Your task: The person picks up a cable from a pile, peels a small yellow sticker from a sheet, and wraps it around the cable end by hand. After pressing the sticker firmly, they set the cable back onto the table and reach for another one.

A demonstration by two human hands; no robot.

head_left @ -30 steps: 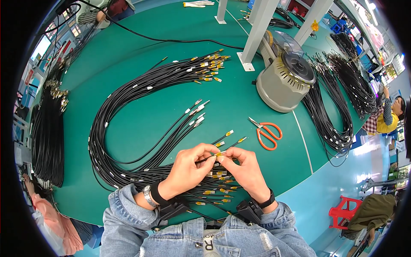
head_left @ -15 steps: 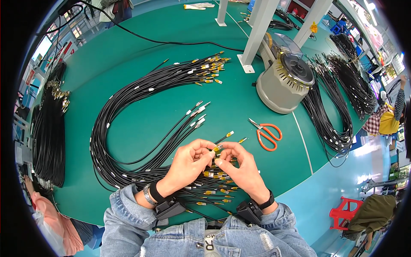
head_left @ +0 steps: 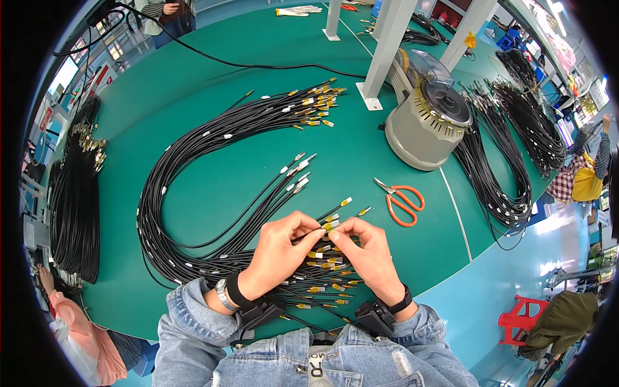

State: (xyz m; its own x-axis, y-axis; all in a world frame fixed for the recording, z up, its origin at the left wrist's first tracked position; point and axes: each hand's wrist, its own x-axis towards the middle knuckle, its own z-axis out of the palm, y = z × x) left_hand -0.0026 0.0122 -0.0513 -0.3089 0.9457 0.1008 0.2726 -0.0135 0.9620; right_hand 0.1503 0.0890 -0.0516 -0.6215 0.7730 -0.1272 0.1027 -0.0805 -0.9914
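Both hands meet over the near ends of a curved bundle of black cables (head_left: 149, 193). My left hand (head_left: 278, 250) is closed, thumb and forefinger pinching a cable end (head_left: 331, 226) with a yellow and whitish wrap. From the other side, my right hand (head_left: 373, 257) pinches the same end between thumb and finger. Below the fingers lie several more cable ends with yellow tabs (head_left: 316, 290). A smaller group of ends with white sleeves (head_left: 298, 173) points away from me, beyond my left hand. Part of the pinched cable is hidden behind my fingers.
Orange-handled scissors (head_left: 403, 205) lie right of my hands. A round grey tape dispenser (head_left: 425, 138) stands behind them, beside a metal post (head_left: 390, 55). More cable bundles lie at the left (head_left: 74, 213) and right (head_left: 500, 174). A red stool (head_left: 521, 319) stands beyond the table's right edge.
My fingertips have shifted slightly on the cable end, and its yellow wrap shows more fully. Both hands stay in nearly the same place. At the far left, a standing person shows more.
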